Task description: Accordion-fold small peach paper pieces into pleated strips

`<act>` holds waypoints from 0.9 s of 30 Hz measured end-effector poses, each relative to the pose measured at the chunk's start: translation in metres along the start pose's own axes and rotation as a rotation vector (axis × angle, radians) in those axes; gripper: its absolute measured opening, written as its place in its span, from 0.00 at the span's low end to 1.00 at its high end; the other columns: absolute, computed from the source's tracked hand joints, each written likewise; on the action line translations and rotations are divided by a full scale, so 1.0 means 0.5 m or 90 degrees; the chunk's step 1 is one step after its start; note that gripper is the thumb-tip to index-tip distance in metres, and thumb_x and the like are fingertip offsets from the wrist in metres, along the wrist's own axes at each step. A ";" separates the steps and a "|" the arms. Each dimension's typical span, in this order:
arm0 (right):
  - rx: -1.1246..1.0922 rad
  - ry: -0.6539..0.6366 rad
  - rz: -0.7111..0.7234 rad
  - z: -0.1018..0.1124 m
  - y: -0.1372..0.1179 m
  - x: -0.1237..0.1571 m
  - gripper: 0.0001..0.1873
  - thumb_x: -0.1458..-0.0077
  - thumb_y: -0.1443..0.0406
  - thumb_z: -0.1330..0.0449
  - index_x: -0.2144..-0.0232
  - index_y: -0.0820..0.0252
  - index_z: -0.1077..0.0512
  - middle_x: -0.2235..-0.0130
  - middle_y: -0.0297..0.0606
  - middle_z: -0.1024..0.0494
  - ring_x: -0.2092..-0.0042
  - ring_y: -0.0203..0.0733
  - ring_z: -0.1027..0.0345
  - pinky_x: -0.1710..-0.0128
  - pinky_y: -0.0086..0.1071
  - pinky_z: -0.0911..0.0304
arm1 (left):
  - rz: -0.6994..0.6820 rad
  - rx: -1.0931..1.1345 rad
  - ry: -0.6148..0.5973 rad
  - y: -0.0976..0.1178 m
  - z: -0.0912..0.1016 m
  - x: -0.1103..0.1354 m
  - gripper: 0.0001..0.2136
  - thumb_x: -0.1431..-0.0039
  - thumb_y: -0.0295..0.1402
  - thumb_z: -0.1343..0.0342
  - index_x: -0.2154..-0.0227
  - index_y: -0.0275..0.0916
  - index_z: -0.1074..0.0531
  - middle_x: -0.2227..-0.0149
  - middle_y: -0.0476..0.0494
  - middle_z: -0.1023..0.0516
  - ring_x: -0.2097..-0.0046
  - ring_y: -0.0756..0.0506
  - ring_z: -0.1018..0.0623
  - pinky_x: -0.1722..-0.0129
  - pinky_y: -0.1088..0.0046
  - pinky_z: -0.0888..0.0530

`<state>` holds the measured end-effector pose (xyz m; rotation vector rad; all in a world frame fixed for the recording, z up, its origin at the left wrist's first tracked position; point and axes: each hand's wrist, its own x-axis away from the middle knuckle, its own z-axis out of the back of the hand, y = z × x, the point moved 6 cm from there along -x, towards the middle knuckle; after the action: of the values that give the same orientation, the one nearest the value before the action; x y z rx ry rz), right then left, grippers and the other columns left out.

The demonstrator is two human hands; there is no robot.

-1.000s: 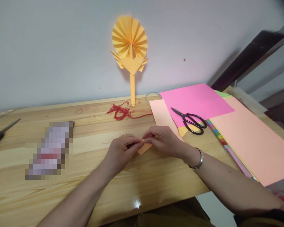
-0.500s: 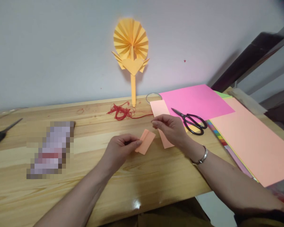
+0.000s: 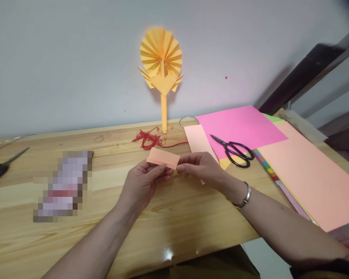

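Observation:
A small folded piece of peach paper (image 3: 162, 157) is held just above the wooden table (image 3: 162, 228), near its middle. My left hand (image 3: 143, 184) pinches its near-left part between thumb and fingers. My right hand (image 3: 202, 168) pinches its right end; a silver bangle sits on that wrist. A strip of the same peach paper (image 3: 198, 140) lies flat on the table just behind my right hand.
A yellow pleated paper fan (image 3: 162, 62) leans against the wall, with red thread (image 3: 146, 138) at its foot. Black scissors (image 3: 234, 149) lie on a pink sheet (image 3: 238, 126); a large peach sheet (image 3: 310, 170) covers the right. Another pair of scissors (image 3: 1, 166) lies far left.
Both hands pressed the paper on the table, then my right hand let go and lifted. Now both hands hold the folded piece raised and turned lengthwise.

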<state>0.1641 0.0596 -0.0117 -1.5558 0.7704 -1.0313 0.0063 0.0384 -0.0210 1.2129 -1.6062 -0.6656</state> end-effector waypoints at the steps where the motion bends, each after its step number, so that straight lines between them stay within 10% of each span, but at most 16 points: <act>1: -0.005 -0.007 0.004 -0.002 0.000 0.000 0.18 0.57 0.55 0.35 0.68 0.63 0.24 0.70 0.36 0.24 0.71 0.33 0.35 0.70 0.27 0.41 | -0.002 0.006 -0.003 -0.001 -0.001 0.001 0.09 0.58 0.28 0.34 0.71 0.33 0.25 0.73 0.45 0.20 0.71 0.51 0.22 0.69 0.79 0.24; 27: 0.177 0.036 0.070 0.013 -0.022 0.000 0.12 0.53 0.62 0.40 0.82 0.63 0.31 0.83 0.27 0.38 0.80 0.27 0.48 0.80 0.24 0.50 | 0.074 -0.069 -0.041 -0.020 -0.012 0.015 0.11 0.58 0.32 0.34 0.72 0.31 0.24 0.73 0.40 0.19 0.73 0.48 0.21 0.73 0.75 0.24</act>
<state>0.1695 0.0646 -0.0014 -1.2388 0.7096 -1.0566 0.0155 0.0288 -0.0247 1.0202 -1.6576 -0.7141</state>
